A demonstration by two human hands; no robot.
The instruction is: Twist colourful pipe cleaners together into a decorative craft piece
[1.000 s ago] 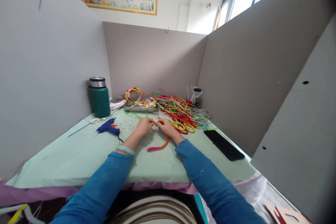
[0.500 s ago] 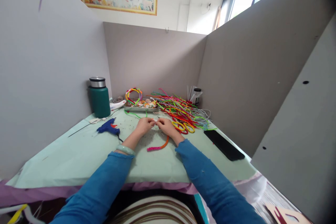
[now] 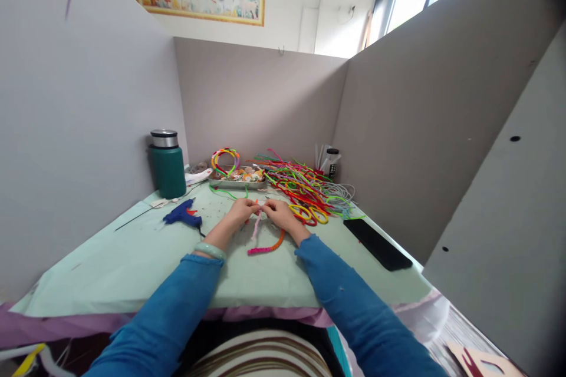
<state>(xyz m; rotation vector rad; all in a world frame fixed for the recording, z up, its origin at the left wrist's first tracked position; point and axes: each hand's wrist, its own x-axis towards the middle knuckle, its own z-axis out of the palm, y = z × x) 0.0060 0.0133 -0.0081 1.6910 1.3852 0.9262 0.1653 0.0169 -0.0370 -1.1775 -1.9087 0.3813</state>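
Note:
My left hand (image 3: 241, 213) and my right hand (image 3: 279, 214) meet at the middle of the pale green table (image 3: 132, 259), fingers pinched together on a small pale pink pipe cleaner (image 3: 256, 225) that hangs down between them. An orange and pink pipe cleaner (image 3: 268, 246) lies curved on the table just in front of my hands. A green bangle (image 3: 211, 251) sits on my left wrist.
A blue glue gun (image 3: 182, 216) lies left of my hands, a dark green flask (image 3: 167, 164) behind it. A metal tray (image 3: 236, 178) with small bits and a colourful ring (image 3: 224, 159) stand at the back. A heap of coloured pipe cleaners (image 3: 305, 188) and a black phone (image 3: 377, 243) lie to the right.
A pale pink pipe cleaner end now hangs below my pinched fingers; before it was hidden in them. My hands have barely shifted.

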